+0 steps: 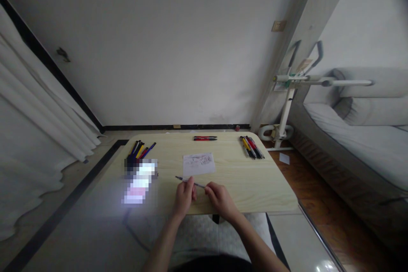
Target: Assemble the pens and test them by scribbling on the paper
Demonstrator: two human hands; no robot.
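Note:
Both my hands are over the near part of the light wooden table, with a slim pen between them. My left hand is closed round the pen, and its dark tip sticks out to the left. The fingers of my right hand pinch the pen's other end. Just beyond my hands lies a white sheet of paper with dark scribbled writing on its upper part. Farther back, two red and black pens lie side by side.
A bunch of pens lies at the table's right, another group of pens at the left. Near the left edge glows a blurred-out bright screen, with a cable below. White exercise equipment and a sofa stand to the right.

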